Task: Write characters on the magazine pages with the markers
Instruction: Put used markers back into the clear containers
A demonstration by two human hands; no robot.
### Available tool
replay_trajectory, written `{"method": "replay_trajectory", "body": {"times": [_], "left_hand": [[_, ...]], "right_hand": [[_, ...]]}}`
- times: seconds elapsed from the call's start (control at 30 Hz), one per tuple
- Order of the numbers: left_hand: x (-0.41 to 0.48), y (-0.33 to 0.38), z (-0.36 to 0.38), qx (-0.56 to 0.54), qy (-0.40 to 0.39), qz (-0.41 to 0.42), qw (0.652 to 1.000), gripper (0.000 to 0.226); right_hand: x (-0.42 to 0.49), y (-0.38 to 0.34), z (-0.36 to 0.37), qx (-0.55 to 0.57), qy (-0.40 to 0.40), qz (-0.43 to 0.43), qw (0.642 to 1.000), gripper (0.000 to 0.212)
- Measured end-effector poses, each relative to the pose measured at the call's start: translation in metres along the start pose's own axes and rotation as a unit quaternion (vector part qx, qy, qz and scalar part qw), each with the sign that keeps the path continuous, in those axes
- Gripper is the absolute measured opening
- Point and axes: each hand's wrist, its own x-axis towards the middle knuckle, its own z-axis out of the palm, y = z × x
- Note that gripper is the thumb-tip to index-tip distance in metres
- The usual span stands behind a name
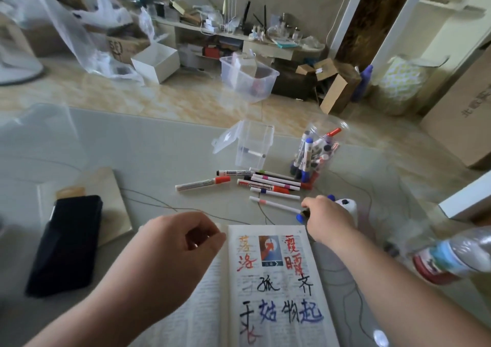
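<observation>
An open magazine (pixel 268 288) lies on the glass table in front of me. Its right page carries large characters in orange, red, black and blue. My left hand (pixel 175 243) hovers over the left page, fingers loosely curled, holding nothing. My right hand (pixel 329 219) is just past the page's top right corner and grips a blue-capped marker (pixel 301 217). Several loose markers (pixel 265 184) lie in a row beyond the magazine. A clear jar (pixel 316 155) behind them stands full of more markers.
A clear lidded box (pixel 252 145) with one marker inside stands near the jar. A black phone (pixel 66 243) lies on a tan notebook (pixel 111 187) at the left. A water bottle (pixel 457 253) lies at the right edge. Thin wires cross the table.
</observation>
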Motion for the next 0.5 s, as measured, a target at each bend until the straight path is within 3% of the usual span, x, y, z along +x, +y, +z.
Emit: {"method": "replay_trajectory", "body": {"times": [0.17, 0.27, 0.43, 0.5], "left_hand": [[-0.012, -0.004, 0.002, -0.002, -0.013, -0.013, 1.0, 0.02], [-0.013, -0.008, 0.005, 0.046, -0.03, 0.012, 0.998, 0.021], [-0.025, -0.016, 0.001, 0.067, -0.087, 0.042, 0.993, 0.016], [-0.034, -0.015, 0.001, 0.059, -0.119, 0.051, 0.99, 0.024]], "right_hand": [[0.008, -0.002, 0.004, -0.033, 0.016, -0.023, 0.999, 0.026], [-0.001, -0.004, -0.002, -0.021, 0.068, -0.044, 0.996, 0.019], [-0.065, -0.015, -0.042, 0.179, 0.213, -0.106, 0.954, 0.013], [-0.109, -0.027, -0.061, 0.276, 0.213, -0.086, 0.933, 0.013]]}}
